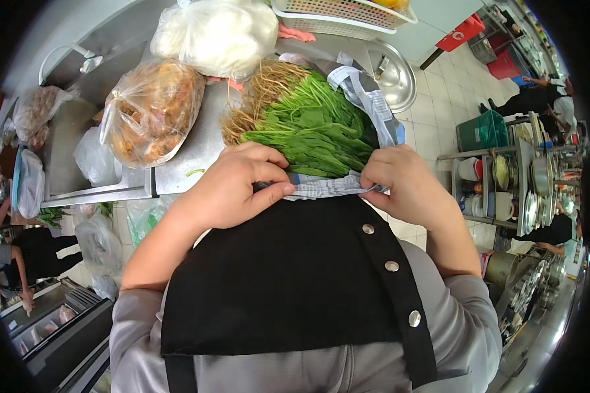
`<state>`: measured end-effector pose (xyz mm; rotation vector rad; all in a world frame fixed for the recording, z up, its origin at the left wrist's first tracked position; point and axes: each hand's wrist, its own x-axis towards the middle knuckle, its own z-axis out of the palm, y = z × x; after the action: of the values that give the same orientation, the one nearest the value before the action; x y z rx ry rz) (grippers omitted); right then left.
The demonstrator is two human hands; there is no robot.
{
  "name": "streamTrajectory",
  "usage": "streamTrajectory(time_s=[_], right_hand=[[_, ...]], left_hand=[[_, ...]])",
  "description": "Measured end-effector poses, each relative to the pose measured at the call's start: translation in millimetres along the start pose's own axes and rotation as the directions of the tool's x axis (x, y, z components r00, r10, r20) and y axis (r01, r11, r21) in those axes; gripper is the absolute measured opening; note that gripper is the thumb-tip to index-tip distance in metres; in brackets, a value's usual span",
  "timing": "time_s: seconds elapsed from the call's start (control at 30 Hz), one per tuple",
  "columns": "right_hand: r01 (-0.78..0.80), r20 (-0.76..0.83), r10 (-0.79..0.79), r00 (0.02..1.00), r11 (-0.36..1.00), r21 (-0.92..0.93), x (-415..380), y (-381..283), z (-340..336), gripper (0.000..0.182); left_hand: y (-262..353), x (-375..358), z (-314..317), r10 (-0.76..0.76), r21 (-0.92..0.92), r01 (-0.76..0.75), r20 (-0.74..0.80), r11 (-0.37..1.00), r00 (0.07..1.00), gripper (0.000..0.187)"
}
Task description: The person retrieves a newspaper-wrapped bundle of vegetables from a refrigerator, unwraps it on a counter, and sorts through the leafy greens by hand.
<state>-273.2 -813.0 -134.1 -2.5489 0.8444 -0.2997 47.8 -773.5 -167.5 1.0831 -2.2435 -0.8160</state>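
A large bunch of leafy greens (pixel 321 128), like spinach, lies on the metal counter, its pale brown roots (pixel 259 92) pointing up and to the left. Printed newspaper (pixel 368 98) wraps around the right side and near edge of the bunch. My left hand (pixel 252 183) pinches the near edge of the paper, thumb on the outside. At the right corner of that edge, my right hand (pixel 400 183) has its fingers curled closed on the same newspaper. The underside of the bunch is hidden.
Left of the greens sits a clear bag of brownish food (pixel 154 114), with a white-filled plastic bag (pixel 216 36) behind it. A sink (pixel 78 141) lies further left. White baskets (pixel 341 16) and a steel bowl (pixel 396 75) stand at the back. Other people work on both sides.
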Motion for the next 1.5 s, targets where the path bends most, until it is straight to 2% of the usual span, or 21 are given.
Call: streamTrajectory(time_s=[0.07, 0.17, 0.27, 0.3, 0.4, 0.5, 0.6, 0.7, 0.8, 0.9, 1.0, 1.1, 1.3, 1.4, 1.5], right_hand=[[0.034, -0.001, -0.034, 0.999, 0.999, -0.007, -2.0, -1.6, -0.8, 0.020], [0.060, 0.026, -0.060, 0.998, 0.998, -0.012, -5.4, -0.7, -0.5, 0.018], [0.064, 0.060, -0.063, 0.996, 0.998, -0.014, -7.8, 1.0, -0.1, 0.018], [0.063, 0.070, -0.062, 0.996, 0.998, -0.014, -8.0, 1.1, 0.3, 0.018], [0.055, 0.069, -0.055, 0.996, 0.998, -0.001, -7.3, -0.2, 0.0, 0.017], [0.083, 0.025, -0.083, 0.996, 0.997, 0.009, -4.0, -2.7, -2.2, 0.017], [0.119, -0.003, -0.119, 0.993, 0.988, 0.102, 3.3, -6.5, -8.1, 0.013], [0.028, -0.079, -0.017, 0.997, 0.990, 0.139, 10.3, -9.0, -2.0, 0.013], [-0.107, -0.256, 0.101, 0.961, 0.994, -0.012, 23.8, -4.4, 7.3, 0.020], [-0.220, -0.328, 0.211, 0.921, 0.975, 0.009, 38.2, -3.1, 15.4, 0.028], [-0.130, -0.487, 0.087, 0.869, 0.990, -0.056, 53.7, -1.2, 20.5, 0.036], [-0.063, -0.524, -0.072, 0.849, 0.970, -0.235, 69.1, 1.1, 17.2, 0.032], [0.036, -0.342, -0.164, 0.925, 0.935, -0.352, 81.4, 20.3, 18.2, 0.021], [0.078, -0.316, -0.171, 0.933, 0.955, -0.284, 77.7, 9.1, 10.2, 0.017], [0.020, -0.188, -0.049, 0.981, 0.988, -0.155, 75.2, 3.7, 8.2, 0.015]], left_hand=[[-3.7, 1.2, -1.0, -0.081, -0.056, 0.087, 0.093, 0.995, 0.992, 0.014], [0.1, 7.9, 0.5, -0.344, 0.097, 0.348, -0.057, 0.933, 0.937, 0.016], [-8.3, 17.6, 2.3, -0.193, 0.247, 0.246, -0.218, 0.937, 0.956, 0.021], [-17.0, 19.5, 5.1, -0.139, 0.267, 0.196, -0.217, 0.944, 0.966, 0.026], [-24.8, 29.4, 2.9, -0.078, 0.328, 0.136, -0.184, 0.935, 0.980, 0.025], [-31.7, 37.1, 0.2, -0.081, 0.329, 0.128, -0.153, 0.936, 0.985, 0.023], [-31.3, 44.7, -3.5, -0.107, 0.316, 0.144, -0.131, 0.938, 0.985, 0.019], [-32.9, 49.6, -2.8, -0.070, 0.332, 0.114, -0.141, 0.936, 0.988, 0.017], [-35.9, 51.0, 0.3, 0.022, 0.357, 0.065, -0.235, 0.932, 0.972, 0.017], [-35.7, 50.3, -1.6, -0.081, 0.284, 0.154, -0.253, 0.946, 0.964, 0.018], [-37.6, 48.1, -4.8, -0.186, 0.158, 0.221, -0.208, 0.963, 0.960, 0.017], [-45.7, 43.5, -5.6, -0.220, 0.044, 0.233, -0.207, 0.971, 0.953, 0.016], [-48.8, 36.4, -5.6, -0.294, -0.151, 0.272, -0.155, 0.950, 0.943, 0.014], [-49.3, 34.1, -4.3, -0.335, -0.180, 0.304, -0.181, 0.936, 0.925, 0.014], [-44.8, 33.5, -6.4, -0.374, -0.182, 0.341, -0.192, 0.922, 0.907, 0.019]])
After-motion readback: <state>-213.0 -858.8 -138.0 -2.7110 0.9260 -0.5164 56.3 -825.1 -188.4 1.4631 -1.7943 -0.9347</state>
